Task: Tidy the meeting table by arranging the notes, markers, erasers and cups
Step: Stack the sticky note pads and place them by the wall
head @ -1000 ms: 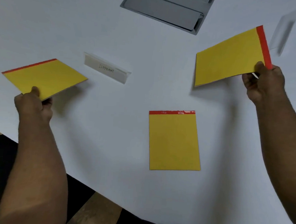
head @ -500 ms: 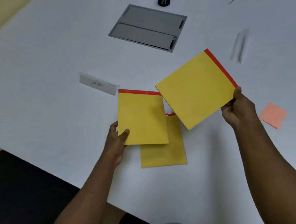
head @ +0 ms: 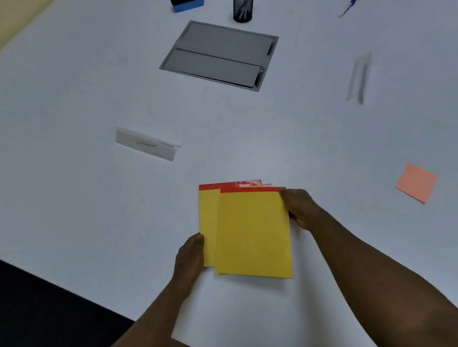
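Three yellow notepads (head: pixel 254 233) with red top strips lie overlapped in a loose stack on the white table (head: pixel 88 205), near its front edge. My left hand (head: pixel 190 256) grips the stack's lower left edge with the thumb on top. My right hand (head: pixel 299 207) holds the upper right corner. A pink sticky note (head: pixel 417 182) lies to the right. Far back are a blue-and-black eraser (head: pixel 187 0), a black mesh pen cup (head: pixel 242 5) and a blue pen (head: pixel 347 7).
A name card reading "ELEPHANT" (head: pixel 146 144) stands left of the stack, and a second clear card holder (head: pixel 358 78) is at the right. A grey cable hatch (head: pixel 219 54) is set into the table's middle. The table's front edge runs diagonally below my arms.
Both hands brought their notepads down onto the one lying on the table. The three pads now overlap in one stack, held at both sides.
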`<state>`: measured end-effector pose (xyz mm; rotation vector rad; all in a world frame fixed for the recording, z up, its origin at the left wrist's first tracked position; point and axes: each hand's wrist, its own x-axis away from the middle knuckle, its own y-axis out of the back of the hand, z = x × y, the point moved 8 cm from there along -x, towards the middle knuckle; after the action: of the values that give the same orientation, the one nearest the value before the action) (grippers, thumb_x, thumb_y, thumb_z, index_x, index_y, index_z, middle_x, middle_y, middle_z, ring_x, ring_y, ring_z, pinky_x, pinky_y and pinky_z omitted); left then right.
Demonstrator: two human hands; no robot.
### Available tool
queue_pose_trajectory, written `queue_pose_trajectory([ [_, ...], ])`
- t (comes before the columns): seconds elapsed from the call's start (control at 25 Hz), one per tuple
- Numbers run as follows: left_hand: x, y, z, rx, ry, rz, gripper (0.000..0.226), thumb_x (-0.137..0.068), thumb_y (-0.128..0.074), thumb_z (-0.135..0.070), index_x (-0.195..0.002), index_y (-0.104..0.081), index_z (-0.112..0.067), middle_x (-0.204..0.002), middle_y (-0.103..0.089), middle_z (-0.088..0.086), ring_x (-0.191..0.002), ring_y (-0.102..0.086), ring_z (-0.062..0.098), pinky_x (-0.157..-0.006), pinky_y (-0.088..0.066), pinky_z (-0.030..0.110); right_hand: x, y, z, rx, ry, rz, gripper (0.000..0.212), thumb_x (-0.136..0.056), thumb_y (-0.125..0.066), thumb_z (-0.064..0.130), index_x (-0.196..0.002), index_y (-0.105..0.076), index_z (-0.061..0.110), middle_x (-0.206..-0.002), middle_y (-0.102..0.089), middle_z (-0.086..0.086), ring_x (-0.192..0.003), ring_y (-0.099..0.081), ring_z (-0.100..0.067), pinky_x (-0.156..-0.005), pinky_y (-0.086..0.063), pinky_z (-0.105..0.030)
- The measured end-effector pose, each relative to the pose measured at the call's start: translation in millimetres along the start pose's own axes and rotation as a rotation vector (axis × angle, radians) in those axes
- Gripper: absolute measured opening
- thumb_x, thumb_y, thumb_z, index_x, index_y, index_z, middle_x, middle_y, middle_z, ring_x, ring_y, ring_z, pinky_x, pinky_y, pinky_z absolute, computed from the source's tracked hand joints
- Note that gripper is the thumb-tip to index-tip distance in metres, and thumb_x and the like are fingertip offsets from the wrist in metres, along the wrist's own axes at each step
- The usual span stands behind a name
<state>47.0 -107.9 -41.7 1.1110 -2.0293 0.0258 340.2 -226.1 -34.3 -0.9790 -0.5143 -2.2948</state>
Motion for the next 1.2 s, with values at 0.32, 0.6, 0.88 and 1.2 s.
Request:
queue_pose_trajectory([
  [0.32,-13,-15,-21,-0.306,-0.120,-0.066,0.036,-0.091,-0.062,-0.030,-0.124,-0.059,-0.015,-0.114,-0.061,0.004,-0.103,-0.058,0.021,-0.081,-0.044,0.030,-5,-19,-1,0.429,0.202,-0.169,0.028,-0.084,-0.066,0.030,-0.108,-0.066,0.016,-0.107,-0.067,-0.003,-0.098,-0.062,-0.022,-0.088,-0.051,-0.039],
  [0.6,-18,-33,-24,-0.192,0.112,-0.035,0.032,-0.076,-0.066,-0.040,-0.093,-0.068,-0.013,-0.093,-0.070,0.003,-0.088,-0.065,0.024,-0.075,-0.053,0.035,5,-16,-19,0.514,0.170,-0.267,0.029,-0.080,-0.066,0.030,-0.101,-0.056,0.014,-0.102,-0.059,-0.006,-0.094,-0.056,-0.024,-0.074,-0.043,-0.033],
  [0.88,-26,-46,-28,0.006,0.217,0.072,0.032,-0.082,-0.075,-0.032,-0.101,-0.064,-0.009,-0.102,-0.070,0.009,-0.090,-0.068,0.027,-0.078,-0.058,0.044,-6,5,-19,0.283,0.020,-0.128,0.014,-0.078,-0.069,0.020,-0.076,-0.068,0.007,-0.080,-0.065,-0.006,-0.068,-0.061,-0.016,-0.068,-0.051,-0.031],
  [1.2,-18,-60,-66,0.018,0.000,-0.036,0.017,-0.086,-0.060,-0.023,-0.093,-0.045,-0.024,-0.099,-0.057,0.002,-0.086,-0.058,0.020,-0.065,-0.047,0.034,8,13,-16,0.123,0.004,-0.115,0.038,-0.078,-0.065,0.023,-0.109,-0.044,0.015,-0.110,-0.057,-0.009,-0.091,-0.061,-0.021,-0.067,-0.054,-0.035],
])
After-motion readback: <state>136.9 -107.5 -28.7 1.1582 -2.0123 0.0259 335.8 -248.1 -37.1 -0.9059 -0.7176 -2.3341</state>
